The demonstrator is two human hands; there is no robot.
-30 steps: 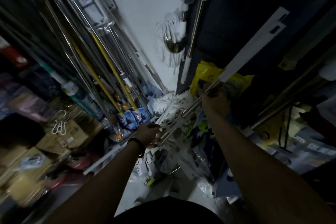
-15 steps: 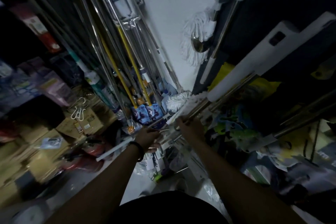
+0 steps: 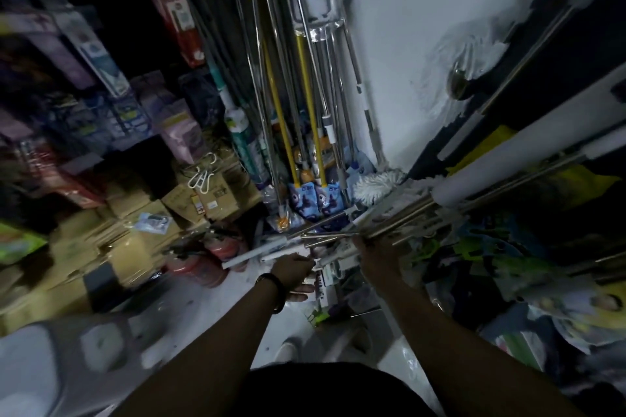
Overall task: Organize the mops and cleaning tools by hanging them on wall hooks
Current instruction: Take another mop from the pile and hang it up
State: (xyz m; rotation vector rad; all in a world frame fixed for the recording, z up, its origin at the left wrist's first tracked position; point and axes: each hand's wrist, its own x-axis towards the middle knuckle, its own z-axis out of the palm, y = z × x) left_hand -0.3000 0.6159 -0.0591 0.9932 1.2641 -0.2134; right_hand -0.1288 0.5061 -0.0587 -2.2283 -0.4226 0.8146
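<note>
Wall (image 3: 399, 44), white, far right. Upright mop handles (image 3: 306, 95), steel and yellow, far centre, against it. Bundle of slanted mop handles (image 3: 406, 210), centre right. Cardboard boxes (image 3: 135, 230), left. Right hand (image 3: 372, 256): curled round the bundle's near end. Left hand (image 3: 293, 269): gripping 1 white handle (image 3: 250, 256) just beside the bundle.

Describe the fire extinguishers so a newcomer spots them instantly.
Start at the stack of cardboard boxes on the left floor. Just right of it, left of the left hand, sit two fire extinguishers: the only red cylinders among brown boxes and metal poles.
</note>
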